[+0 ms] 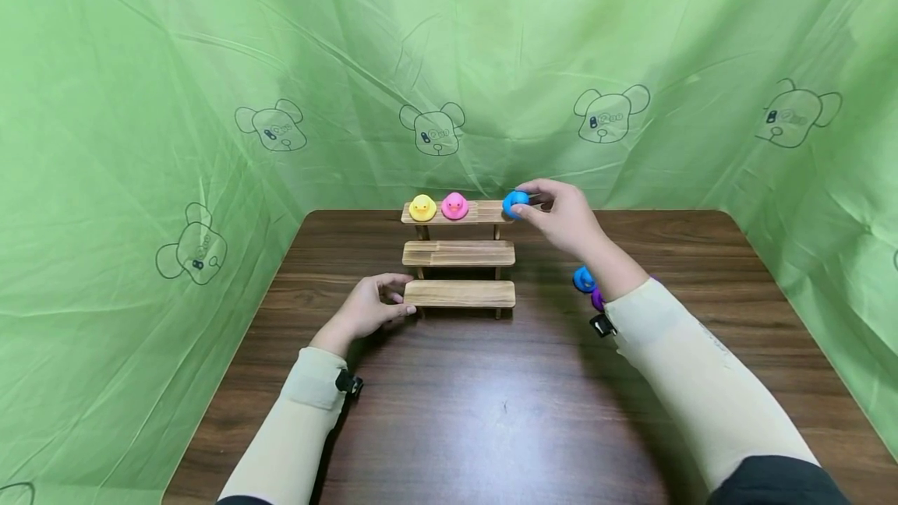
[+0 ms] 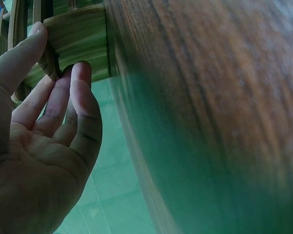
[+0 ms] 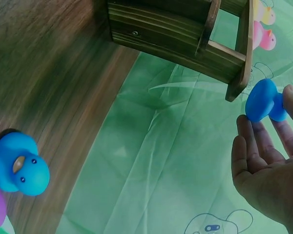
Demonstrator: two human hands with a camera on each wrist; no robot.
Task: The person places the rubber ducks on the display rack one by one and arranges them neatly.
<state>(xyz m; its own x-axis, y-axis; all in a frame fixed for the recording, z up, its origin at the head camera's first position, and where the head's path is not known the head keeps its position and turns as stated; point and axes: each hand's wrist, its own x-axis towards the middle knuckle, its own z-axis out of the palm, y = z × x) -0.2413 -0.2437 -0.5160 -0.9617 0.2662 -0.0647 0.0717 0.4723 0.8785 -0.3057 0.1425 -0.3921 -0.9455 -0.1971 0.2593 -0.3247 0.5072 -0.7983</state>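
Note:
A three-tier wooden display stand (image 1: 459, 294) stands toward the back of the table. A yellow rubber duck (image 1: 422, 208) and a pink rubber duck (image 1: 454, 206) sit side by side on its top tier, at the left. My right hand (image 1: 567, 217) pinches a blue rubber duck (image 1: 514, 203) between thumb and fingers at the right end of that tier. The right wrist view shows this duck (image 3: 261, 101) from below, close beside the tier's end. With thumb and fingers, my left hand (image 1: 368, 306) holds the left end of the lowest tier (image 2: 48, 63).
Another blue rubber duck (image 1: 583, 280) and a purple one (image 1: 598, 300) are on the table right of the stand, partly behind my right forearm. A green cloth (image 1: 491, 61) with bear-head drawings hangs around the back and sides of the brown wooden table (image 1: 449, 396).

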